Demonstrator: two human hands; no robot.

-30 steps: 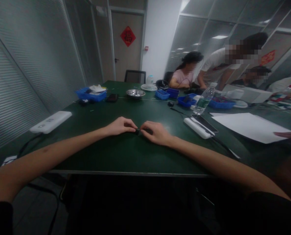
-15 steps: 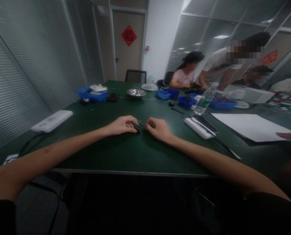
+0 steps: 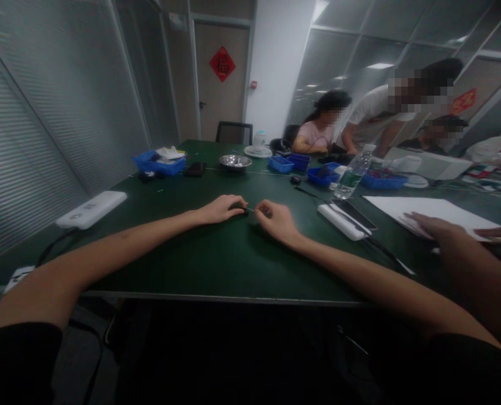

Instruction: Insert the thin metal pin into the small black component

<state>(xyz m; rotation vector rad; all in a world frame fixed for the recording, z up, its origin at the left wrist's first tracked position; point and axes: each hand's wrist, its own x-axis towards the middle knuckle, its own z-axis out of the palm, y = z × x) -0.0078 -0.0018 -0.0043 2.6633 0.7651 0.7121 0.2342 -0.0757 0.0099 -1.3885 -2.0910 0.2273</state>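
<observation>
Over the middle of the green table (image 3: pixel 216 259), my left hand (image 3: pixel 222 209) has its thumb and fingers closed around a small dark object (image 3: pixel 244 210), too small to name. Just to its right, my right hand (image 3: pixel 275 218) is closed in a pinch on a thin light-coloured piece (image 3: pixel 251 210) that points toward the left fingertips. Whether this piece touches the dark object cannot be made out. The two hands are a short gap apart.
White power strips lie left (image 3: pixel 92 209) and right (image 3: pixel 343 221), beside a phone (image 3: pixel 355 214) and a bottle (image 3: pixel 353 174). Further back are a metal bowl (image 3: pixel 235 162) and blue trays (image 3: pixel 159 163). At right, another person's hand (image 3: pixel 433 225) rests on white paper (image 3: pixel 448 211).
My left hand has moved right and slightly up, and its fingers have closed on the dark object. My right hand has shifted slightly right. Another person's hand has come over the paper.
</observation>
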